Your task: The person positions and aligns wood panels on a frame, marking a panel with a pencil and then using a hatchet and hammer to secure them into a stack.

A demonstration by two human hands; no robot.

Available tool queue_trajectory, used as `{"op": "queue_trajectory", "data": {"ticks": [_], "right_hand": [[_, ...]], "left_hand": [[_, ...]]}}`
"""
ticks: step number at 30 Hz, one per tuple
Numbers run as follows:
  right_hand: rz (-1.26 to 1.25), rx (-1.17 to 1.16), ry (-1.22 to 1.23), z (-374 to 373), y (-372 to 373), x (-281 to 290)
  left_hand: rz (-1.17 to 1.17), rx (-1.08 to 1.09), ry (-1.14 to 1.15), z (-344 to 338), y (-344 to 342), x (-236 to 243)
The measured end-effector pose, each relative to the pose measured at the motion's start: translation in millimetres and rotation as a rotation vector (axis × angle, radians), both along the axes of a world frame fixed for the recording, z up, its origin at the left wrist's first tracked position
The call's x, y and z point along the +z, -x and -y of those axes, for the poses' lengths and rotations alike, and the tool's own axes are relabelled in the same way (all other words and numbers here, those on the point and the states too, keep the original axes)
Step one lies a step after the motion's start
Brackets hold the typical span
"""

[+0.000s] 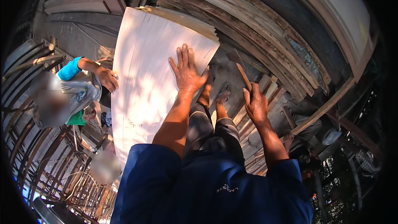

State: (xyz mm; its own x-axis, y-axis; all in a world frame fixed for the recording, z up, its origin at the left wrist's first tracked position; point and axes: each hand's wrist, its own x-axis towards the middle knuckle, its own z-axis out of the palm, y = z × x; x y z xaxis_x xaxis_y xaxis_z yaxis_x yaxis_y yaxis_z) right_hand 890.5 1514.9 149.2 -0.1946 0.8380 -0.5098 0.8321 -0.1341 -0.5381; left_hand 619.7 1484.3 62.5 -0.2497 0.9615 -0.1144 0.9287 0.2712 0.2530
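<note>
My left hand lies flat, fingers spread, on a large pale wooden sheet, the top of a stack of thin sheets. My right hand is closed around a narrow dark strip of wood, held at a slant to the right of the stack. A co-worker's hand, below a blue sleeve, grips the left edge of the sheet. Dappled sunlight falls across the sheet, and my feet stand on the floor beside it.
Long boards are piled along the top right, with more sheets at upper left. Loose planks lie right of my legs. A wooden framework fills the left side. Another person is partly visible at lower left.
</note>
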Motion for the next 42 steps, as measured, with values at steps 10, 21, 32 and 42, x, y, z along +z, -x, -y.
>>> {"op": "queue_trajectory", "data": {"ticks": [10,21,32,42], "right_hand": [[-0.226,0.111,-0.281,-18.6,49.9,34.0],[-0.305,0.049,-0.316,-18.1,42.2,17.6],[-0.458,0.062,-0.398,-8.4,27.5,-10.4],[-0.389,-0.040,-0.355,-35.7,52.3,39.3]], "left_hand": [[0.061,0.054,0.046,-1.3,-0.5,5.7],[0.051,0.037,0.032,2.1,-0.1,4.9],[0.073,0.025,0.009,4.0,2.3,3.5],[0.034,0.034,0.056,-3.6,0.9,4.9]]}}
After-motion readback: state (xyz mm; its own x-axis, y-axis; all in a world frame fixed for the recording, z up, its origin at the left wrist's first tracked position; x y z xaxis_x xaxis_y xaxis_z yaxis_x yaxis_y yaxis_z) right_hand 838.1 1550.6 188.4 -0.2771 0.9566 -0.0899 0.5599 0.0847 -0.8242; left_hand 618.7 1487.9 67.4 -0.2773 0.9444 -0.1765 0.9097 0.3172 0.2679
